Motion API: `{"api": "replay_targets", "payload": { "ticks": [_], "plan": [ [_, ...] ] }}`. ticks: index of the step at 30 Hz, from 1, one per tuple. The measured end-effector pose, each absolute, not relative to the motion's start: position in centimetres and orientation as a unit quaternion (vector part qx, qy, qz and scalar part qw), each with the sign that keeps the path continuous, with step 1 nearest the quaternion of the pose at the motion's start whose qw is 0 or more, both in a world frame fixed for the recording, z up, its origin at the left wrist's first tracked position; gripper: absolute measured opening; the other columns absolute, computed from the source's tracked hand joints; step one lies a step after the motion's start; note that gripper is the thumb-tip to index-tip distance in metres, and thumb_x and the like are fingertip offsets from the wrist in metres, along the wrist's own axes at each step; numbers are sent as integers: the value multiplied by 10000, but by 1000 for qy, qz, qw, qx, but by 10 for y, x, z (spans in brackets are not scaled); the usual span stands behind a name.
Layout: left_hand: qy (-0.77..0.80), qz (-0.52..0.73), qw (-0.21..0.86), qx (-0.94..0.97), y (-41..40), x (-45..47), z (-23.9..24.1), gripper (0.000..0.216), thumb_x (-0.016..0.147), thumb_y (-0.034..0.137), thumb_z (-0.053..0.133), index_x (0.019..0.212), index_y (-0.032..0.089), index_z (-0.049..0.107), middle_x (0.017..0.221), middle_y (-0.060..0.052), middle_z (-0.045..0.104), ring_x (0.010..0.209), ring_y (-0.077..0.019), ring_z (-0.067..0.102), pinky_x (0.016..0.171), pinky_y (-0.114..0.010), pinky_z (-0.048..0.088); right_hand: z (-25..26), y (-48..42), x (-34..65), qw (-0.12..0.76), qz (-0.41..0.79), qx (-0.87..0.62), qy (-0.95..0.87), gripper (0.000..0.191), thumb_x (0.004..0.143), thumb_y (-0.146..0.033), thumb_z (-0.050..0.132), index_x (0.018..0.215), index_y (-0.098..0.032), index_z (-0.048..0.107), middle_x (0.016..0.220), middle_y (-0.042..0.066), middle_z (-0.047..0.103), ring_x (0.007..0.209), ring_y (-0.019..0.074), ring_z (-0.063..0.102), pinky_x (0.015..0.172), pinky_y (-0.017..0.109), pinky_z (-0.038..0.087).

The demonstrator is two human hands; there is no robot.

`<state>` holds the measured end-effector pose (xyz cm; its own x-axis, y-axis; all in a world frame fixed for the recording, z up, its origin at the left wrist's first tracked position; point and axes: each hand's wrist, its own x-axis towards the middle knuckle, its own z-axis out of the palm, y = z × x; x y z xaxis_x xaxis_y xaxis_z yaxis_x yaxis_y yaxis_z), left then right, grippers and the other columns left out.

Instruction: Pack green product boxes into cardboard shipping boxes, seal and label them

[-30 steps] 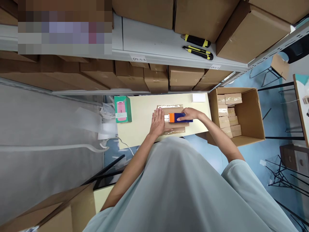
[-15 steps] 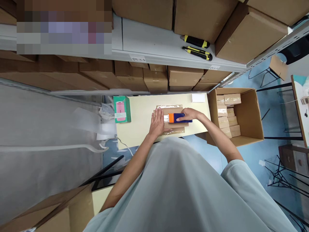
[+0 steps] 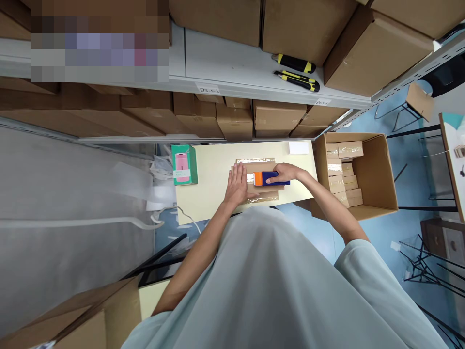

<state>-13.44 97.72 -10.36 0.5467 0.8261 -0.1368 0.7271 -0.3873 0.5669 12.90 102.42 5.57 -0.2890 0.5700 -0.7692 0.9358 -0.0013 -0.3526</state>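
Note:
On the cream tabletop (image 3: 214, 160) lies a small cardboard box (image 3: 267, 191) with shiny tape along its far and near flaps. My left hand (image 3: 238, 186) rests flat on its left part, fingers stretched out. An oblong navy-blue and orange item (image 3: 258, 178) with a pale shiny left end lies over the middle of the cardboard. My right hand (image 3: 285, 173) grips its blue right end from above, thumb on the near side. The exact kind of this item cannot be made out.
A green box with a pink picture (image 3: 184, 165) stands left, a white box (image 3: 298, 148) at the back right. The large carton (image 3: 376, 169) on the right holds several taped boxes. Overhead, a grey shelf (image 3: 225, 58) carries cartons and two utility knives (image 3: 296, 63).
Both hands, the cardboard and the blue and orange item keep their places. The whole view has shifted very slightly.

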Motion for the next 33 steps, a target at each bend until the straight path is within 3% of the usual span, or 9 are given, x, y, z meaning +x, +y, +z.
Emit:
{"api": "replay_targets", "payload": {
  "ticks": [11, 22, 33],
  "plan": [
    [469, 76, 290, 831, 978, -135, -103, 1525, 788, 815, 829, 1771, -76, 78, 1849, -380, 79, 1754, -521, -14, 1414, -673, 35, 63, 1017, 162, 208, -481, 582, 622, 666, 890, -816, 781, 852, -151, 787, 810, 95, 825, 706, 199, 747, 672, 269, 500],
    [467, 56, 290, 834, 980, -135, -103, 1488, 816, 820, 797, 1789, -32, 63, 1853, -375, 66, 1751, -527, -28, 1404, -704, 38, 62, 1004, 270, 193, -571, 610, 514, 819, 637, -953, 870, 836, -165, 766, 769, 115, 823, 721, 245, 779, 676, 295, 590],
    [487, 19, 278, 828, 986, -136, -98, 1508, 790, 885, 767, 1776, -51, 115, 1836, -403, 106, 1749, -536, -8, 1405, -700, 76, 34, 1020, 320, 225, -586, 570, 530, 815, 664, -934, 860, 898, -156, 800, 850, 125, 853, 780, 253, 808, 720, 295, 602]
  ]
}}
